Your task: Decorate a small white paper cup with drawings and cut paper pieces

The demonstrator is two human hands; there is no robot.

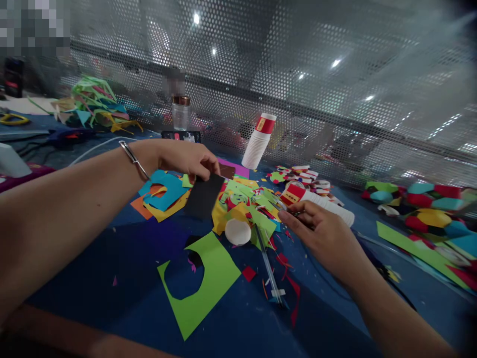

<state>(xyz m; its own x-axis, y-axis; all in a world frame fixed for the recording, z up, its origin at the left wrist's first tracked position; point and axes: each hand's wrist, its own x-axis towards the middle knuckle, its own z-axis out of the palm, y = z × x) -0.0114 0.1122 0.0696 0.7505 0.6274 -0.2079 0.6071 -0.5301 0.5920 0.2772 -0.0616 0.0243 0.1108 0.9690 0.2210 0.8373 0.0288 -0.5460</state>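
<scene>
My left hand (203, 163), with a silver bracelet at the wrist, pinches the top edge of a black paper sheet (203, 196). My right hand (316, 223) is at the right side of the pile of coloured paper scraps (242, 191), its thumb and fingers drawn together. Whatever lies between them is too small to make out. A white paper disc (237, 232) is at the pile's front. Nearer me lies a green sheet (216, 278) with a round cutout. A clear glue stick (269, 268) extends from the pile toward me. Blue cut paper (166, 191) sits below my left wrist.
A stack of paper cups (257, 144) leans upright near the perforated metal panel; another cup stack (328, 206) lies behind my right hand. Coloured paper shapes (428, 209) are at the right. A lidded jar (181, 114), phone (182, 135), paper strips (93, 99) and yellow-handled scissors (14, 119) are farther left.
</scene>
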